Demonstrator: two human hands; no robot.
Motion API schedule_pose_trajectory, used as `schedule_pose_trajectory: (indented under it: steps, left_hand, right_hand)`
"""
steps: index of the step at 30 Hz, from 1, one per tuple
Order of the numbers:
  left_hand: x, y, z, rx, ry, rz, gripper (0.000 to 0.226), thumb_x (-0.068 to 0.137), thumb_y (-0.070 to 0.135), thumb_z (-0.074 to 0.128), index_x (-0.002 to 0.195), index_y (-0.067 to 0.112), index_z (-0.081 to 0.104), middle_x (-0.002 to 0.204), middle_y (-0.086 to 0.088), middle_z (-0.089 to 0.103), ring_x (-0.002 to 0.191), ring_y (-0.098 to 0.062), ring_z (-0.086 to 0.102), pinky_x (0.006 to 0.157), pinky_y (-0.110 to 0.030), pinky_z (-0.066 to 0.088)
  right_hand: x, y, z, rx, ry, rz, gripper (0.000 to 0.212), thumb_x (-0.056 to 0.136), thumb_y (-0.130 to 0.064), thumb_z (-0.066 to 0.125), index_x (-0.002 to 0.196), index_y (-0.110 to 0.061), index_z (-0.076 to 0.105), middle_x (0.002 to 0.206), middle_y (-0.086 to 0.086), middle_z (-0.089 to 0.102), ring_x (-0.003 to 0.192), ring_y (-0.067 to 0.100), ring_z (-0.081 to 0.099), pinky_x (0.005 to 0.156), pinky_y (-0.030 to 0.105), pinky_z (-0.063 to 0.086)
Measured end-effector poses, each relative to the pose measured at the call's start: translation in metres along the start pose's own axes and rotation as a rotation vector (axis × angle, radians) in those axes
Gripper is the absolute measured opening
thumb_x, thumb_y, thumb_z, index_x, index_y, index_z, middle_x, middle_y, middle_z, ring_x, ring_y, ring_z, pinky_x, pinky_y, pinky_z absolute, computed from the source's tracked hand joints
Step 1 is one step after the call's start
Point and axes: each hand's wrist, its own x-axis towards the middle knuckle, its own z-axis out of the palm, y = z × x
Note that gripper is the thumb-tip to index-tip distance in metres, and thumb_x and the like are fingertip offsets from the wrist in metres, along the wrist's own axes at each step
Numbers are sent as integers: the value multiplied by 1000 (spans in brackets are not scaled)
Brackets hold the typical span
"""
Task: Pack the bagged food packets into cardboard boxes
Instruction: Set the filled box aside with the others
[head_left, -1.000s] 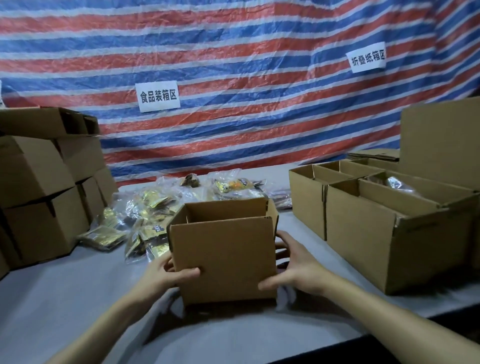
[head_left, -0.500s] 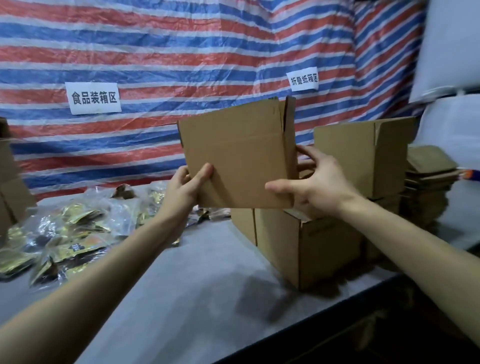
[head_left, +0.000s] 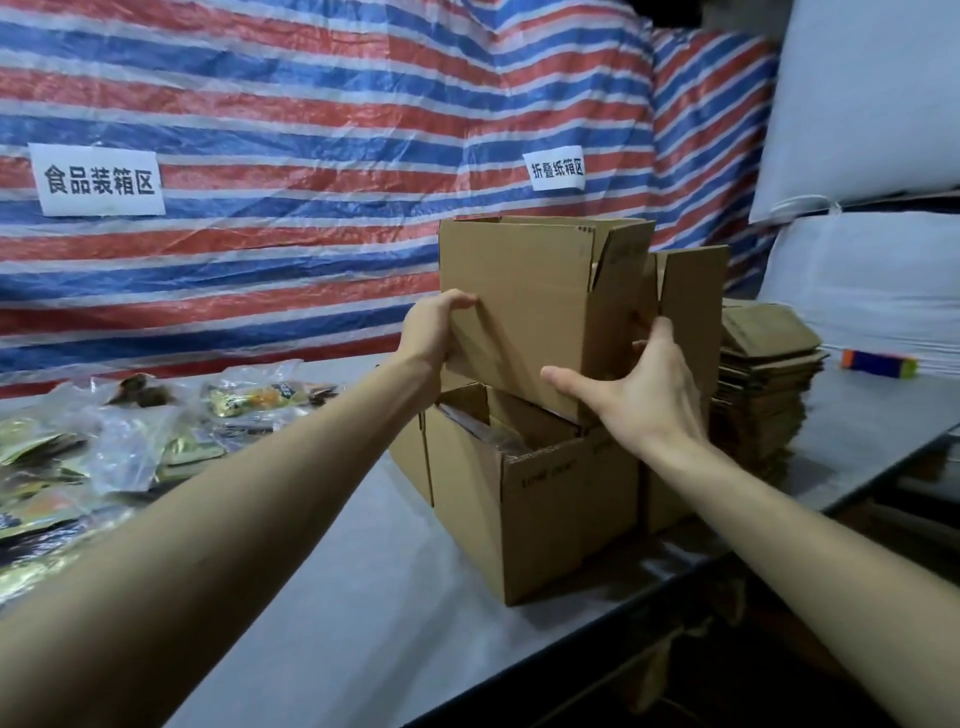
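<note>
On the striped tarp (head_left: 311, 104), the left sign (head_left: 98, 179) reads 食品装箱区, the right sign (head_left: 557, 170) 折叠纸箱区. Print on the lower cardboard box (head_left: 545, 475) is illegible.

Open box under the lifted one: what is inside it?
A glossy bagged packet shows in the open box. Its back half is hidden by the lifted box, held above by the left hand and right hand.

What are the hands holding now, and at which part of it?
One open cardboard box: the left hand grips its left side edge, the right hand its lower right corner.
</note>
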Motion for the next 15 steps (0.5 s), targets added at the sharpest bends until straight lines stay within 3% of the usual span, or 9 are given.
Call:
schedule_pose_trajectory:
  steps: [2, 5, 11, 15]
  left_hand:
    - [4, -4, 4, -16, -6, -44, 32, 92, 31, 59, 121, 17, 58, 121, -8, 61, 112, -25, 56, 95, -40, 48]
    - [10, -8, 11, -48, -6, -45, 17, 93, 30, 55, 106, 20, 59, 112, -7, 62, 103, -23, 56, 82, -34, 47]
    - [19, -14, 31, -49, 0, -50, 11, 93, 31, 51, 96, 22, 55, 93, -3, 57, 84, -18, 52, 65, -32, 40]
    - [26, -20, 40, -51, -16, -64, 17, 95, 34, 48, 98, 19, 55, 93, -5, 57, 84, -19, 52, 66, -32, 40]
  right_hand:
    - [-1, 4, 5, -25, 28, -23, 131, 58, -77, 78, 158, -20, 17, 155, 11, 37, 140, 35, 41, 106, 50, 43]
    - [0, 7, 9, -69, 61, -36, 128, 57, -81, 75, 156, -22, 20, 151, 11, 39, 135, 35, 44, 101, 48, 46]
    - [2, 13, 13, -140, 113, -48, 125, 57, -83, 73, 154, -25, 20, 151, 14, 36, 134, 36, 43, 96, 49, 48]
    - [4, 15, 14, -159, 133, -56, 124, 60, -79, 75, 155, -23, 19, 149, 13, 36, 131, 34, 43, 85, 37, 43]
